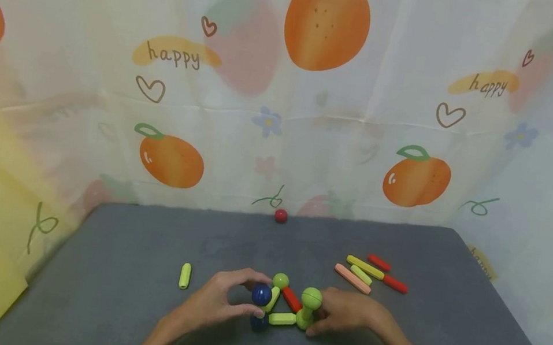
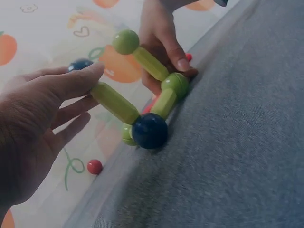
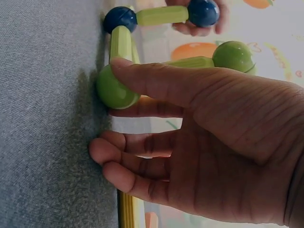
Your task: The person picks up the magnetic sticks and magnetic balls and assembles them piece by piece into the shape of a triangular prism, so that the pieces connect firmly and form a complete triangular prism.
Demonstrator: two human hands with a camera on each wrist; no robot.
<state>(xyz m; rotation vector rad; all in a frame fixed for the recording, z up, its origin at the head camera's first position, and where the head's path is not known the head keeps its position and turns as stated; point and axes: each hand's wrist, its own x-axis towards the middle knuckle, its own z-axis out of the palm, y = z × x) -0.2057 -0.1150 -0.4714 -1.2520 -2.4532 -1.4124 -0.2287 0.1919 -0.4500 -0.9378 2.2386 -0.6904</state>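
A ball-and-stick frame stands on the grey table between the hands. Its base is a triangle: a blue ball (image 1: 259, 322), a far green ball (image 1: 280, 280) and a near-right green ball (image 3: 116, 89), joined by light green sticks and a red stick (image 1: 292, 300). Two light green sticks rise from the front corners, one topped by a blue ball (image 1: 261, 293), the other by a green ball (image 1: 312, 298). My left hand (image 1: 221, 296) pinches the upper blue ball between thumb and fingers. With thumb and forefinger, my right hand (image 1: 349, 313) grips the near-right base ball.
Right of the frame lie loose sticks: a peach stick (image 1: 353, 279), a yellow stick (image 1: 365, 267), a short light green stick (image 1: 361, 274) and two red sticks (image 1: 395, 284). Another light green stick (image 1: 185, 276) lies left. A red ball (image 1: 280, 215) sits at the back edge by the printed curtain (image 1: 237, 150).
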